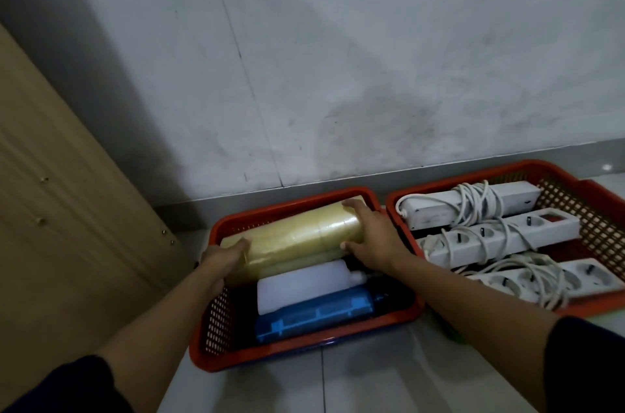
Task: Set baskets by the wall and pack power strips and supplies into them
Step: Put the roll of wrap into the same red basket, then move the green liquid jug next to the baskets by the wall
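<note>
At frame centre, the left basket (216,318) holds a tape stack (297,236), white bottle (304,287) and blue cartridge (311,314); the right basket (588,206) holds power strips (473,206). Left hand (221,258) and right hand (372,240) fingers clamp the stack's ends.

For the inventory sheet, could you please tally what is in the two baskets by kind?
Power strips: 3, all in the right basket
Tape stacks: 1, held by both hands in the left basket
White bottles: 1
Blue bottles: 1
Total: 6
</note>
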Available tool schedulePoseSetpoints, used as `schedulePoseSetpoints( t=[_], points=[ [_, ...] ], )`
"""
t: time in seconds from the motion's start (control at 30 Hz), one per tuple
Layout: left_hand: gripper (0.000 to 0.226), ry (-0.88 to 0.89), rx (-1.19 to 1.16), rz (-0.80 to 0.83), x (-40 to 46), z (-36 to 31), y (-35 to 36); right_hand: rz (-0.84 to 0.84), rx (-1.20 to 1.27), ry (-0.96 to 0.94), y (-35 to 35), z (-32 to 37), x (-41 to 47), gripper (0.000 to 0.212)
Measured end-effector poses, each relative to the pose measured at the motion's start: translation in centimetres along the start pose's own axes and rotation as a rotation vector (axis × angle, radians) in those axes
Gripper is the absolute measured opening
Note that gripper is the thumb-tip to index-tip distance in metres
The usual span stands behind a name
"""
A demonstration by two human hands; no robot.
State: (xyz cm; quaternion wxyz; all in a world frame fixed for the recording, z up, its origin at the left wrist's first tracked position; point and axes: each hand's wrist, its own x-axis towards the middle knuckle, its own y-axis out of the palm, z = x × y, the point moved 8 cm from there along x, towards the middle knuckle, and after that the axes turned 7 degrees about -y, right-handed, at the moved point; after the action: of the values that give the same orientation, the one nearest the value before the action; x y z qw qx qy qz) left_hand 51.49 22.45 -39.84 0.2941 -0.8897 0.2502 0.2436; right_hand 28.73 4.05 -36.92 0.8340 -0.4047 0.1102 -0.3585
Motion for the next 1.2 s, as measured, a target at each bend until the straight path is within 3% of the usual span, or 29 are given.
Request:
schedulePoseSetpoints(
  t=[0.13,0.37,0.43,0.63,0.77,0.87,1.0,1.2],
  points=[
    [0.063,0.024,0.081,-0.094,0.0,-0.5,0.4,0.082,-0.095,0.015,1.2,-0.2,0.2,0.070],
    [0.061,0.283,0.506,-0.414,-4.4,-6.4,3.1,0.193,-0.182,0.016,0.5,0.9,-0.8,0.071],
    [0.053,0.406,0.595,-0.411,-7.8,-8.4,6.2,0.178,-0.235,-0.025,-1.7,1.8,-1.5,0.072],
    [0.052,0.752,0.663,-0.140,-18.7,-13.2,19.6,0.023,-0.390,-0.071,-14.1,-0.2,-6.2,0.052],
    [0.054,1.007,0.779,0.005,-29.2,-15.8,30.3,-0.062,-0.606,0.012,-24.8,-6.0,-12.1,0.060],
    [0.053,1.149,0.823,0.104,-38.2,-16.1,38.1,-0.165,-0.680,0.137,-33.9,-10.9,-18.5,0.061],
    [0.053,1.324,0.841,0.350,-51.3,-13.5,48.5,-0.358,-0.708,0.397,-46.2,-18.3,-31.7,0.066],
    [0.053,1.518,0.927,0.656,-69.1,-7.0,58.0,-0.598,-0.838,0.826,-59.6,-24.8,-53.3,0.066]
  ],
)
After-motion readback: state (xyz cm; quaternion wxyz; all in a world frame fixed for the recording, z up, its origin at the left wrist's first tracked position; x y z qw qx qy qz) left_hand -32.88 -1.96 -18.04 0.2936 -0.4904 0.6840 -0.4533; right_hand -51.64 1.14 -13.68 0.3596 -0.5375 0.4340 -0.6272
